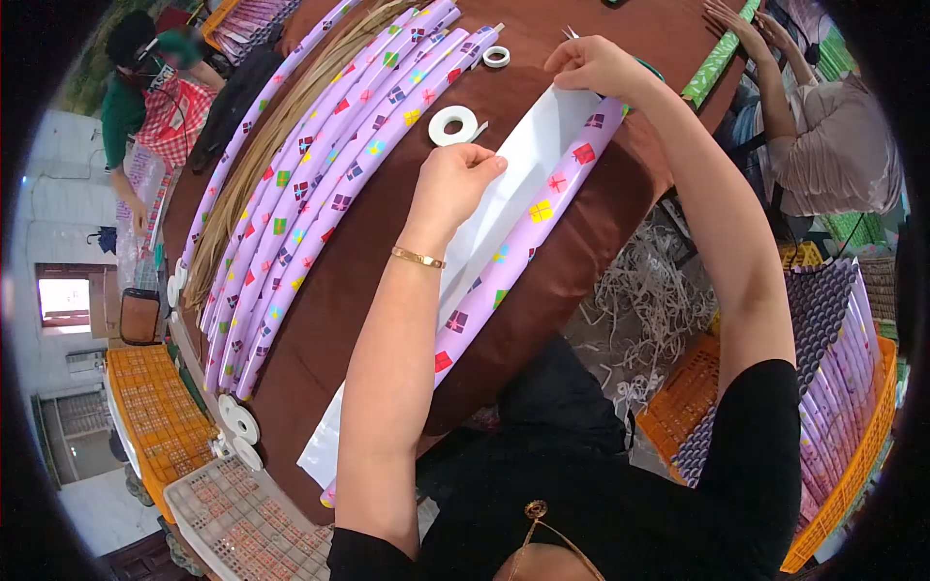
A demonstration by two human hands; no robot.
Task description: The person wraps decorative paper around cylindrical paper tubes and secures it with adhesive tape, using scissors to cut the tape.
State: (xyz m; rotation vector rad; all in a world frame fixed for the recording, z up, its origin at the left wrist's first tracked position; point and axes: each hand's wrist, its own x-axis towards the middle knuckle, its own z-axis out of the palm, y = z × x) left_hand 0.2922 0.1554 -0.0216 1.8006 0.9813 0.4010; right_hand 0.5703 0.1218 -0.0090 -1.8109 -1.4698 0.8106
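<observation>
A purple gift-patterned roll (542,211) lies diagonally before me, its loose white inner side (528,140) folded open along the left. My left hand (453,189), a bracelet at its wrist, is pinched at the white edge midway up; what its fingertips hold is too small to tell. At the roll's upper end, my right hand (593,70) is closed too, thumb against fingers, its hold also unclear. A white tape roll (472,123) lies just above my left hand. Metal tips and a green part, perhaps scissors, show behind my right hand.
Several finished purple rolls (344,155) and brown strips (262,126) lie on the brown-covered table (339,320). One person (160,107) stands at left; another person (823,145) at right handles a green roll (719,68). Orange crates (160,402) and paper shreds (649,290) are around the table.
</observation>
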